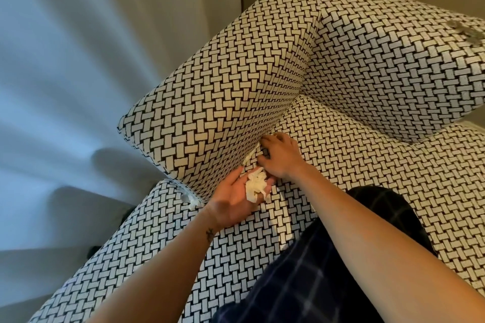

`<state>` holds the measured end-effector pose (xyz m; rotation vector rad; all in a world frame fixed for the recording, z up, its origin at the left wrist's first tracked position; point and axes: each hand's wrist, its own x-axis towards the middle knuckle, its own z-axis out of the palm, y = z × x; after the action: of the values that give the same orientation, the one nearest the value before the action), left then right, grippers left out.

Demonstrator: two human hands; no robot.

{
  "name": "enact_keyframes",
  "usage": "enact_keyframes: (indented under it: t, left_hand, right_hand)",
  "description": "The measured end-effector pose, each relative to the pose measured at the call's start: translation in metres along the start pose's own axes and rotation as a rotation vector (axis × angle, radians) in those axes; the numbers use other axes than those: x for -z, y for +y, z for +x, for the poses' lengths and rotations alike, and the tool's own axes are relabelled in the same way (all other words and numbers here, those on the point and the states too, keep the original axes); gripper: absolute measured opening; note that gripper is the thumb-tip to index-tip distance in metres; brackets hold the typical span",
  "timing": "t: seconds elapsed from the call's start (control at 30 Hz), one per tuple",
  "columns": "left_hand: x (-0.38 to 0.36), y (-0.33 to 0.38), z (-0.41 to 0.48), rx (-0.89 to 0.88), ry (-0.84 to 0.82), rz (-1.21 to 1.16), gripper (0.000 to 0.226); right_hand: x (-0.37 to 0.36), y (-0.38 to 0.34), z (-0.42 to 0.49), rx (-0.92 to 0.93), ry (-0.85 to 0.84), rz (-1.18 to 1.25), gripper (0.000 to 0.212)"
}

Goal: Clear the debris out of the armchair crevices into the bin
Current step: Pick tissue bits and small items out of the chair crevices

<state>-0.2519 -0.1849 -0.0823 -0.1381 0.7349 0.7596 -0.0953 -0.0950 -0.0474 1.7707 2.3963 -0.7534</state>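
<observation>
Lying palm-up on the seat [341, 165], the left hand [233, 199] is loose and uncurled, with a crumpled white wad [256, 185] resting on its nearly straight fingers. Just beyond it, the right hand [282, 157] curls its fingertips into the crevice [278, 123] between seat and left armrest [223, 99], at a white scrap [250, 156] sticking out there; whether they pinch it I cannot tell. A second scrap [190, 198] sits at the crevice's near end.

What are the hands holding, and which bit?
Crumpled tissue lies in the left hand, across its upturned fingers. The right hand reaches a white scrap in the crevice; grip unclear.
</observation>
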Motion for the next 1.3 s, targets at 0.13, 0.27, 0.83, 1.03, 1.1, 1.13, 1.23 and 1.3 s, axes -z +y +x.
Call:
enact_keyframes:
  t: [0.13,0.27,0.83,1.03,1.1,1.13,1.23,1.3]
  left_hand:
    - [0.008,0.002,0.006,0.074,-0.141,0.038,0.078]
    - [0.007,0.004,0.011,0.136,-0.182,0.010,0.084]
    - [0.006,-0.002,0.015,0.107,-0.171,-0.010,0.079]
    - [0.002,0.001,0.016,0.090,-0.205,0.011,0.081]
    - [0.004,0.003,0.017,0.093,-0.246,-0.006,0.081]
    - [0.006,0.002,0.018,0.091,-0.267,-0.009,0.082]
    - [0.008,0.002,0.017,0.100,-0.296,-0.043,0.083]
    - [0.007,0.001,0.015,0.095,-0.300,-0.062,0.084]
  right_hand:
    - [-0.006,0.003,0.014,0.011,-0.020,-0.137,0.066]
    - [-0.015,0.002,0.027,-0.021,-0.065,-0.166,0.080]
    - [-0.012,0.024,0.053,0.113,-0.076,-0.246,0.072]
    - [-0.016,0.034,0.046,0.122,-0.024,-0.086,0.058]
    - [-0.018,0.027,0.044,0.090,-0.033,-0.096,0.063]
    - [-0.019,0.020,0.041,0.056,-0.044,-0.128,0.066]
    - [-0.025,0.004,0.035,-0.008,0.002,-0.116,0.056]
    - [-0.030,0.008,0.033,0.016,0.075,-0.031,0.044]
